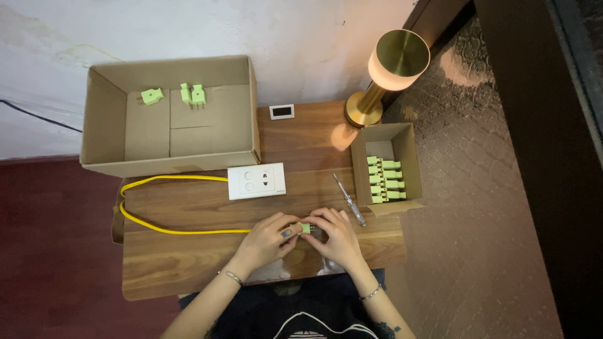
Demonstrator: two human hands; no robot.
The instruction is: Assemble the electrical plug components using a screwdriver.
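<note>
My left hand (pixel 267 237) and right hand (pixel 336 235) pinch one green plug (pixel 304 228) at the table's (pixel 188 263) six o'clock edge, fingers closed round it. Its long axis runs nine to three, yellow cable (pixel 182 231) leaving toward nine. Three plugs lie in the big box (pixel 103 119) at eleven; the small box (pixel 408 147) at two holds about five.

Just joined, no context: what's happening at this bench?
A person seated at a wooden table holds a small light-green plug between both hands: left hand, right hand. A yellow cable loops across the table to the plug. Beside them lie a white socket plate and a clear-handled screwdriver. A small cardboard box holds a row of green plugs; a large cardboard box holds three more.
</note>
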